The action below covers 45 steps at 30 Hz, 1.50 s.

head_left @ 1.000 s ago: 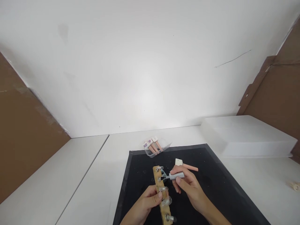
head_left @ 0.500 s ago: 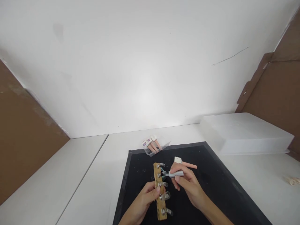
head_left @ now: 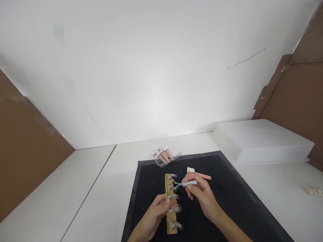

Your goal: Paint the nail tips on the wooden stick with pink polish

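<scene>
My left hand (head_left: 158,211) is closed around a narrow wooden strip (head_left: 172,230), which it holds up over the black mat. Several metal mounts run along the strip, carrying clear nail tips (head_left: 176,208) that point to the right. My right hand (head_left: 202,195) pinches the silver handle of a small applicator brush (head_left: 189,183). The brush end reaches left to the nail tip second from the strip's far end. A dark teal shape (head_left: 176,189) shows just below that end; whether it is a painted tip or a bottle is unclear.
Beyond my right hand lies a pink-handled stick with a white head (head_left: 203,175). A clear tray (head_left: 179,155) at the mat's far edge holds similar sticks (head_left: 163,158). To the right are a white plastic bin (head_left: 262,144) and small beige rings (head_left: 313,191). The black mat (head_left: 148,171) covers the white table.
The brush and my right hand have shifted slightly, with the brush end still by the same nail tip. The wooden strip has tilted a little. The whole view has moved slightly.
</scene>
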Each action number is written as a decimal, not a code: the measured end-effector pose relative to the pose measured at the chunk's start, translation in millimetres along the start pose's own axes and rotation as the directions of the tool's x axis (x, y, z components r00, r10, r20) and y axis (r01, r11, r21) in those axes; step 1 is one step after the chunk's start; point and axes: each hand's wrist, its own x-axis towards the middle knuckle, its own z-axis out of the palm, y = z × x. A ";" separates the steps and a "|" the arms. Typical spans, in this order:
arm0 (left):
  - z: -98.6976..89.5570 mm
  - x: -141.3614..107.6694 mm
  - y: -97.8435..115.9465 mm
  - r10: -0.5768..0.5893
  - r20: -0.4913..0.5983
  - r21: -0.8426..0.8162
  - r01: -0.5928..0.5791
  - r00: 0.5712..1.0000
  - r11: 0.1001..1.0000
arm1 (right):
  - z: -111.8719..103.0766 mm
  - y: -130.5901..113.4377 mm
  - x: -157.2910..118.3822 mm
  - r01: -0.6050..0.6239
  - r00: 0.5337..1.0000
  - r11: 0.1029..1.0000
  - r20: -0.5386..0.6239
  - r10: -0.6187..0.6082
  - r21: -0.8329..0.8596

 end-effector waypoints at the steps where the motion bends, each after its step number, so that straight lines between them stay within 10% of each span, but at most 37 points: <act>1: -0.5 0.1 -0.4 0.007 0.008 0.001 -0.007 1.000 1.000 | 0.2 -0.4 0.4 -0.001 1.000 1.000 -0.009 0.001 -0.005; 21: -1.9 2.5 -2.8 0.007 -0.024 -0.015 -0.008 1.000 1.000 | -2.7 -3.1 7.0 -0.073 0.973 0.997 -0.218 0.071 -0.004; 29: 2.8 3.1 3.3 -0.012 -0.058 0.088 0.017 0.998 0.996 | 7.0 -7.0 5.8 -0.169 0.970 0.964 -0.141 0.200 0.206; 45: 4.5 2.6 3.3 -0.005 -0.061 0.151 0.014 0.998 0.988 | 7.3 5.0 5.6 -0.227 0.958 0.967 -0.153 0.243 0.117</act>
